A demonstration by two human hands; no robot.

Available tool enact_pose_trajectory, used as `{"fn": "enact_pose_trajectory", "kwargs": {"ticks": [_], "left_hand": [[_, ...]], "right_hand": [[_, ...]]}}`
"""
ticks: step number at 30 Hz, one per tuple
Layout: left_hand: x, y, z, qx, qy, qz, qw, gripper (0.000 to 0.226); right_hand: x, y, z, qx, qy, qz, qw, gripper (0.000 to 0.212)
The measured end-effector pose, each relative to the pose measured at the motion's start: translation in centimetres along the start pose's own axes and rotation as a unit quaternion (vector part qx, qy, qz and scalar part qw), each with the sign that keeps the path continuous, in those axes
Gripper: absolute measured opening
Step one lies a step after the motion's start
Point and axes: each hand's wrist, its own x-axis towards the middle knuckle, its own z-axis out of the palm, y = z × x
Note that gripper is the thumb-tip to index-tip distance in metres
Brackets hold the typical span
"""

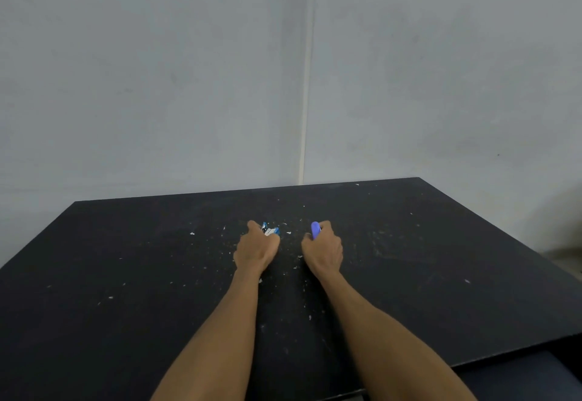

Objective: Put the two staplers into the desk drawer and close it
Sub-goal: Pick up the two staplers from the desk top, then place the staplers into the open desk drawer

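Observation:
Both arms reach out over a black desk top (126, 274). My left hand (255, 249) is closed around a small blue and silver stapler (270, 230), whose front end sticks out past the fingers. My right hand (324, 247) is closed around a purple stapler (315, 229), with only its rounded tip showing above the knuckles. Both staplers sit at the middle of the desk, about a hand's width apart. No drawer is in view.
White specks and scraps are scattered over the desk top. A grey wall (157, 85) rises right behind the desk's far edge. A dark seat or surface (516, 378) shows below the desk's near right corner.

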Motion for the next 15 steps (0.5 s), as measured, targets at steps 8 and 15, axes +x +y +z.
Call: {"fn": "enact_pose_trajectory", "kwargs": {"ticks": [8, 15], "left_hand": [[-0.6, 2.1, 3.8, -0.027, 0.048, 0.083, 0.995, 0.051], [-2.9, 5.6, 8.3, -0.031, -0.002, 0.166, 0.986, 0.05]], "right_hand": [[0.3, 2.4, -2.8, -0.076, 0.018, -0.07, 0.994, 0.018], [-0.7, 6.3, -8.7, -0.151, 0.066, -0.039, 0.986, 0.014]]}}
